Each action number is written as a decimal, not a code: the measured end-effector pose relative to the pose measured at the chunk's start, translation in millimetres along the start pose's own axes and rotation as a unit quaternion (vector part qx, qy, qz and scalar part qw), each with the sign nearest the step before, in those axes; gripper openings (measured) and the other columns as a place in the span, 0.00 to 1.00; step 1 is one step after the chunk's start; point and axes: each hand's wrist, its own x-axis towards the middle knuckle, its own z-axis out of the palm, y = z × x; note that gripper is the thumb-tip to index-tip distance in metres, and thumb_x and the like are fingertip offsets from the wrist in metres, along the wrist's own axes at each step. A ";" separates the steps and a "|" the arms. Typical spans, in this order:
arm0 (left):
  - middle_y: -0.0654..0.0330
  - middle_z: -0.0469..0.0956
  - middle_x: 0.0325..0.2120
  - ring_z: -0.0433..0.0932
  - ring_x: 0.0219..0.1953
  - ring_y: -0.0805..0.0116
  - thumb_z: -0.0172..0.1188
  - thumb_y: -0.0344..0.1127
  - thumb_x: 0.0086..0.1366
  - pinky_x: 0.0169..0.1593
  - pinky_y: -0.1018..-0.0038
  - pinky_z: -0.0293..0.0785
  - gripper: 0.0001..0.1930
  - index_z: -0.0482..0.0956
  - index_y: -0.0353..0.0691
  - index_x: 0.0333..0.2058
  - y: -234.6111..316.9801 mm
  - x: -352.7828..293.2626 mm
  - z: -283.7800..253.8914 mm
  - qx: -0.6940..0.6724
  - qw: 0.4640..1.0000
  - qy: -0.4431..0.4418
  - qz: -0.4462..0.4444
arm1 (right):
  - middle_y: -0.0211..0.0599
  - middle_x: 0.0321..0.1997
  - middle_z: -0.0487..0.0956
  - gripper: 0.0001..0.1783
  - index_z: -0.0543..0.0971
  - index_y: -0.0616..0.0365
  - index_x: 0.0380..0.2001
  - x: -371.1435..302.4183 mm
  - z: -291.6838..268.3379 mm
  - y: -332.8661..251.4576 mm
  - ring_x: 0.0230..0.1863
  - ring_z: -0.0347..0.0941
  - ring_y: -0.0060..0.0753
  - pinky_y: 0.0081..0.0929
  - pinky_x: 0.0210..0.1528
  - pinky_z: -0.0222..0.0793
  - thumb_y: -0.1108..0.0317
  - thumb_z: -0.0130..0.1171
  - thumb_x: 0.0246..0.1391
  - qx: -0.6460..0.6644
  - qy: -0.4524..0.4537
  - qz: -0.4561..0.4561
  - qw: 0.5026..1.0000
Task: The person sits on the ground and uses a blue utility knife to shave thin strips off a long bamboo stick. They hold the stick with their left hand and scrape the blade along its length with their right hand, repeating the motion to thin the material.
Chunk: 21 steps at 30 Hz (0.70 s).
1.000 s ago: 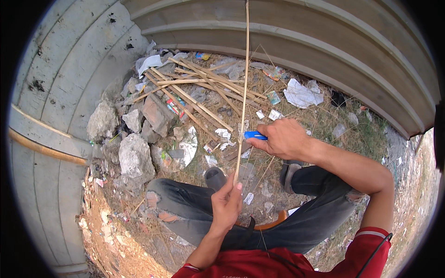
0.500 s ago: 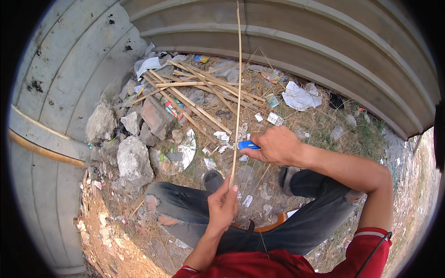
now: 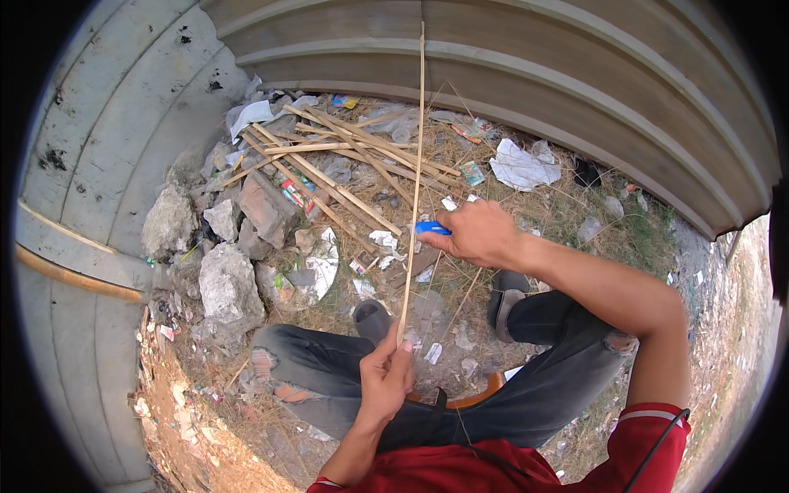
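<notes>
A long, thin bamboo strip (image 3: 417, 148) rises away from me, its near end pinched in my left hand (image 3: 385, 375) between thumb and fingers. My right hand (image 3: 483, 233) is closed around a blue-handled cutter knife (image 3: 433, 228), which meets the strip's right side partway up. The knife's blade is too small to make out. Several more bamboo strips (image 3: 345, 148) lie crossed in a loose pile on the ground beyond my hands, to the left.
Rough stones (image 3: 230, 283) are heaped on the left, beside a grey sheet wall (image 3: 123, 123). A corrugated metal wall (image 3: 592, 90) bounds the far side. Crumpled white paper (image 3: 524, 167) and litter are scattered over dry grass. My bent legs (image 3: 542, 386) frame the near ground.
My right hand and the knife have moved a little farther up along the strip. The strip's far tip now sits lower in view. My left hand keeps its hold near the end.
</notes>
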 end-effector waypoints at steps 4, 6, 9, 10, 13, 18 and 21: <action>0.73 0.62 0.15 0.59 0.15 0.85 0.55 0.29 0.76 0.19 0.81 0.54 0.24 0.67 0.34 0.67 -13.9 -52.7 -5.4 -0.009 0.996 -0.045 -0.073 | 0.52 0.22 0.81 0.39 0.83 0.60 0.25 20.9 -53.5 107.7 0.30 0.81 0.60 0.53 0.34 0.78 0.34 0.44 0.67 -0.108 0.044 0.186 0.976; 0.73 0.63 0.16 0.59 0.16 0.85 0.55 0.29 0.75 0.19 0.82 0.54 0.24 0.67 0.34 0.68 -19.1 -65.5 -14.2 -0.027 0.991 -0.061 -0.114 | 0.53 0.26 0.82 0.38 0.85 0.59 0.28 5.7 -50.7 133.9 0.33 0.81 0.61 0.53 0.35 0.77 0.34 0.45 0.66 -0.130 0.075 0.195 0.969; 0.71 0.65 0.16 0.60 0.15 0.84 0.56 0.29 0.74 0.20 0.82 0.56 0.23 0.69 0.34 0.66 -31.8 -83.0 -32.8 -0.003 0.989 -0.061 -0.137 | 0.53 0.27 0.83 0.37 0.85 0.58 0.30 -0.5 -54.5 160.1 0.34 0.81 0.61 0.53 0.37 0.78 0.34 0.46 0.66 -0.141 0.090 0.243 0.955; 0.70 0.68 0.16 0.62 0.15 0.83 0.58 0.30 0.73 0.20 0.81 0.57 0.23 0.72 0.33 0.64 -34.5 -90.1 -43.6 0.010 0.988 -0.056 -0.143 | 0.53 0.27 0.83 0.36 0.86 0.58 0.31 -2.5 -56.9 171.4 0.34 0.81 0.61 0.53 0.37 0.78 0.34 0.47 0.66 -0.146 0.102 0.259 0.949; 0.74 0.65 0.17 0.60 0.16 0.83 0.59 0.37 0.73 0.20 0.81 0.54 0.23 0.73 0.38 0.64 -56.7 -128.9 -101.0 0.097 0.973 -0.059 -0.200 | 0.52 0.27 0.83 0.35 0.86 0.56 0.32 -9.8 -59.1 188.4 0.34 0.81 0.60 0.52 0.37 0.78 0.34 0.47 0.65 -0.155 0.114 0.282 0.940; 0.76 0.62 0.18 0.59 0.18 0.83 0.57 0.40 0.74 0.21 0.80 0.54 0.24 0.71 0.41 0.66 -44.5 -163.0 -121.2 0.153 0.964 -0.079 -0.204 | 0.49 0.27 0.83 0.34 0.87 0.53 0.34 -28.5 -71.2 211.7 0.33 0.82 0.57 0.50 0.36 0.78 0.34 0.48 0.65 -0.209 0.113 0.284 0.929; 0.76 0.63 0.18 0.59 0.18 0.83 0.56 0.40 0.74 0.21 0.80 0.55 0.25 0.70 0.41 0.67 -35.1 -169.7 -122.8 0.165 0.960 -0.064 -0.219 | 0.47 0.26 0.84 0.34 0.87 0.50 0.34 -27.1 -75.1 216.2 0.33 0.82 0.55 0.50 0.35 0.78 0.33 0.47 0.64 -0.225 0.112 0.279 0.927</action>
